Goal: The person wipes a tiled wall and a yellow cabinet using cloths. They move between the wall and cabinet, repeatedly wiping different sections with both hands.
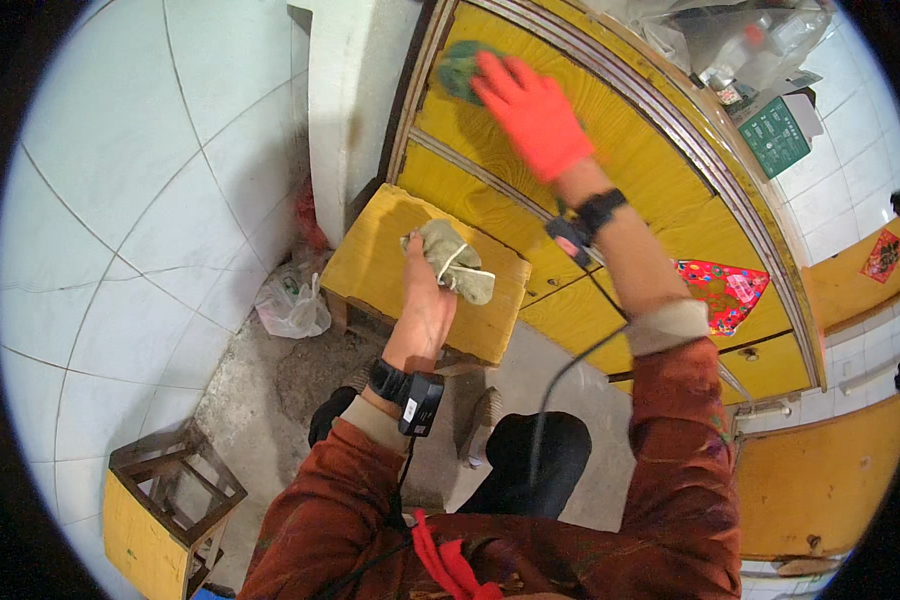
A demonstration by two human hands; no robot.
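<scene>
My right hand [534, 116], in an orange-red glove, presses a dark green cloth or scouring pad [457, 73] against the upper left of a yellow wood-grain cabinet door [630, 146]. The glove and pad are slightly blurred, and the fingers hide part of the pad. Bare, my left hand [422, 292] grips a folded grey-green cloth [444, 244] with white edging. That cloth is over the top of a yellow wooden stool [367, 251] in front of the cabinet; whether it touches the wood I cannot tell.
A second wooden stool [146, 532] lies tipped at lower left. White plastic bags [296, 307] sit on the floor by the tiled wall [150, 217]. On the countertop stand a green box [776, 135] and a clear bag [727, 45] of items. A cable [570, 364] hangs from my right wrist.
</scene>
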